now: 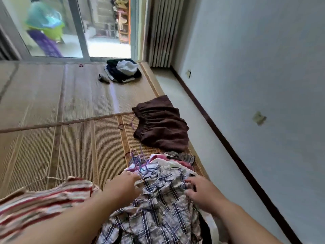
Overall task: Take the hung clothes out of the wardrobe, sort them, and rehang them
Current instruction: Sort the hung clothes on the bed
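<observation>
A heap of clothes lies on the woven mat in front of me, topped by a grey plaid shirt (158, 199). Purple wire hangers (139, 160) stick out of the heap's far end. My left hand (123, 185) rests on the shirt's left edge near the hangers, its fingertips hidden against the cloth. On the shirt's right side my right hand (200, 191) presses with spread, bent fingers. A red-and-cream striped garment (40, 199) lies to the left under my left forearm. Brown shorts (161, 125) lie flat farther ahead.
A dark pile of clothes with a white piece on top (123, 71) sits at the mat's far end by the glass sliding door (79, 32). A bare floor strip (202, 129) and the wall (263, 76) run along the right. A curtain (161, 32) hangs in the corner.
</observation>
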A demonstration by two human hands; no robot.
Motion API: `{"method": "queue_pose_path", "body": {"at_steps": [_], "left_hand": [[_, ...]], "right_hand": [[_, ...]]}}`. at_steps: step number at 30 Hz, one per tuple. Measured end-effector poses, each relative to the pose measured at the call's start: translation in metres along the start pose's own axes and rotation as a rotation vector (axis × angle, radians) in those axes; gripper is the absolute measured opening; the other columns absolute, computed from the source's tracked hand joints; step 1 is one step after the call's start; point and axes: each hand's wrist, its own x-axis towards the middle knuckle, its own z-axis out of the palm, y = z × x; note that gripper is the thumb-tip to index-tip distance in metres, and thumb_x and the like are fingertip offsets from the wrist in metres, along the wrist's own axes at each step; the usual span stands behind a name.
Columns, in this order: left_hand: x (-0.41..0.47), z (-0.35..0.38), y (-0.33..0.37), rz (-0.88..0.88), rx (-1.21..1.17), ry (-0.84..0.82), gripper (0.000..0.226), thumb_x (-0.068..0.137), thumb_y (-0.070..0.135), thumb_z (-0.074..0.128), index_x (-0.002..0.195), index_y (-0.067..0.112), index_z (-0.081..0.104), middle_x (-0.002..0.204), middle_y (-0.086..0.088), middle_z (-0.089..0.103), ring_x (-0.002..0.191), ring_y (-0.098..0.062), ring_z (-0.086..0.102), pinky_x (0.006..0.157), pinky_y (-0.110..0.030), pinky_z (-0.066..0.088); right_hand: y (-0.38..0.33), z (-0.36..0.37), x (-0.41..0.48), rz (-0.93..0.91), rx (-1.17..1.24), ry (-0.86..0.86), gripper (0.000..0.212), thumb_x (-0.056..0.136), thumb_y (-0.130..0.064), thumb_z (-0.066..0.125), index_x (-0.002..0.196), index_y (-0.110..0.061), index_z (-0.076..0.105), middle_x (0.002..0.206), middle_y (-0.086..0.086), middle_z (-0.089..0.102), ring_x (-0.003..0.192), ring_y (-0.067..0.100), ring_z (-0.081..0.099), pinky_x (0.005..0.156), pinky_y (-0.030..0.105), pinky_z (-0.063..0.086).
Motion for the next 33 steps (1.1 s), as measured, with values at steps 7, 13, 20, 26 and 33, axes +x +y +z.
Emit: {"method": "queue_pose_path", "body": {"at_steps": [7,13,20,26,33], "left_hand": [[0.043,0.043,-0.008,-0.303,-0.108,-0.072,0.048,0.089,0.041,0.059,0.135,0.035,0.045,0.127,0.004,0.058,0.070,-0.004,0.062,0.064,-0.018,0.051],[0.090,0.087,-0.055,-0.473,-0.094,-0.102,0.056,0.089,0.041,0.057,0.141,0.031,0.039,0.131,-0.001,0.056,0.094,-0.016,0.062,0.084,-0.034,0.053],[0.149,0.152,-0.095,-0.517,-0.010,-0.099,0.058,0.097,0.036,0.040,0.151,0.026,0.018,0.156,-0.006,0.021,0.138,-0.029,0.029,0.109,-0.048,0.033],[0.167,0.166,-0.092,-0.639,-0.039,0.002,0.064,0.091,0.032,0.053,0.145,0.025,0.021,0.130,-0.010,0.045,0.118,-0.031,0.044,0.098,-0.046,0.043],[0.155,0.152,-0.089,-0.576,-0.073,-0.145,0.056,0.091,0.020,0.046,0.144,0.024,0.028,0.138,-0.013,0.039,0.121,-0.032,0.045,0.101,-0.043,0.042]], "right_hand": [[0.044,0.004,0.125,-0.183,-0.141,-0.148,0.049,0.087,-0.034,0.057,0.135,-0.025,0.050,0.137,-0.002,0.052,0.119,0.015,0.052,0.101,0.030,0.040],[0.083,0.075,0.211,-0.161,-0.074,-0.223,0.069,0.086,-0.035,0.060,0.146,-0.032,0.028,0.144,-0.002,0.046,0.127,0.020,0.047,0.103,0.033,0.039],[0.113,0.133,0.291,-0.195,-0.114,-0.131,0.058,0.092,-0.033,0.053,0.146,-0.022,0.033,0.148,0.003,0.040,0.135,0.022,0.037,0.111,0.038,0.032],[0.107,0.136,0.302,-0.200,-0.432,0.044,0.036,0.079,-0.032,0.059,0.115,-0.031,0.058,0.119,-0.004,0.062,0.112,0.025,0.056,0.088,0.040,0.044],[0.104,0.118,0.276,-0.223,-0.267,0.026,0.009,0.079,-0.017,0.055,0.086,-0.022,0.059,0.093,0.002,0.066,0.082,0.024,0.059,0.064,0.027,0.040]]}}
